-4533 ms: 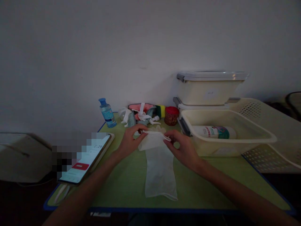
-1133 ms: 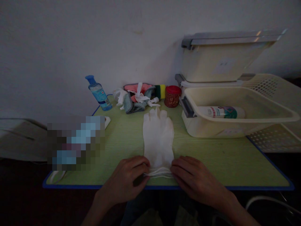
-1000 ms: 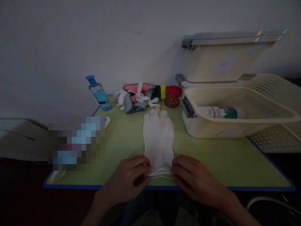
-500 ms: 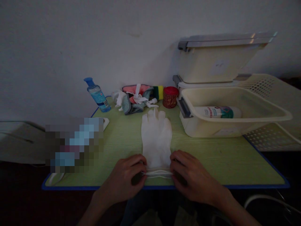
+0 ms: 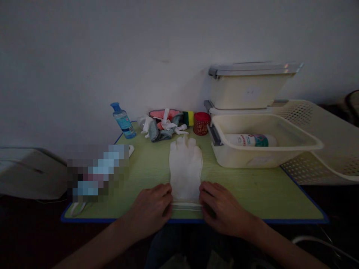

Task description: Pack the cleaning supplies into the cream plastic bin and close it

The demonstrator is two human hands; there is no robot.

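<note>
White rubber gloves point(image 5: 185, 172) lie flat on the green tabletop, seemingly one on top of the other, fingers pointing away from me and cuffs near the front edge. My left hand point(image 5: 153, 205) is closed on the left corner of the cuffs, fingertips pinched together. At the right corner, my right hand point(image 5: 221, 207) has its fingers curled in the same pinch. Between my hands the cuff edges run level in pale layered lines. Both thumbs are partly hidden beneath the fingers.
Behind the gloves sit a bundle of cloths point(image 5: 165, 125), a yellow-green sponge point(image 5: 188, 118) and a red-lidded jar point(image 5: 201, 124). A blue bottle point(image 5: 123, 121) stands left, above a blurred phone point(image 5: 105, 168). An uncovered cream bin point(image 5: 252, 158) holds a white bottle point(image 5: 249, 140); a lidded bin point(image 5: 246, 91) stands behind.
Earlier my hands held a folded cuff farther back; now the gloves lie flat with both hands at the near cuffs. Within the last second the cuff layers have drawn flatter, and my view has shifted.
</note>
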